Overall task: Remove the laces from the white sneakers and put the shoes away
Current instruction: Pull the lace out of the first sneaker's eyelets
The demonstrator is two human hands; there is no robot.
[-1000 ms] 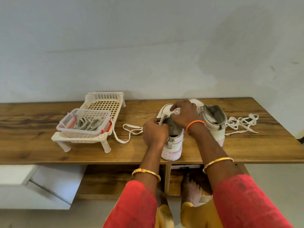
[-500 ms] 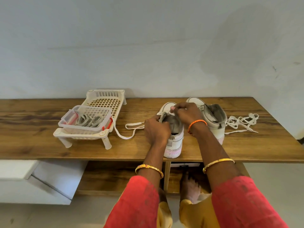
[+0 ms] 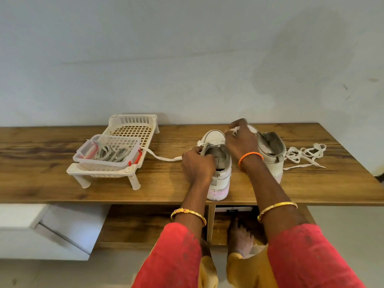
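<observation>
Two white sneakers stand on the wooden table [image 3: 62,183], heels toward me. My left hand [image 3: 197,165] grips the left sneaker [image 3: 220,179] at its tongue and collar. My right hand [image 3: 241,140] is raised over that shoe's front and pinches its white lace [image 3: 164,157], which trails left across the table. The right sneaker [image 3: 272,156] stands beside it without a lace. A loose white lace [image 3: 303,154] lies in a heap to its right.
A cream plastic rack on legs [image 3: 133,129] stands at the left, with a small clear basket [image 3: 108,156] of grey laces on it. A white drawer unit [image 3: 41,229] sits below the table's left end. The wall runs close behind.
My right hand has lifted up and back, drawing the lace out through the left sneaker's eyelets. The slack lace on the table has pulled straighter. The left hand stays on the shoe.
</observation>
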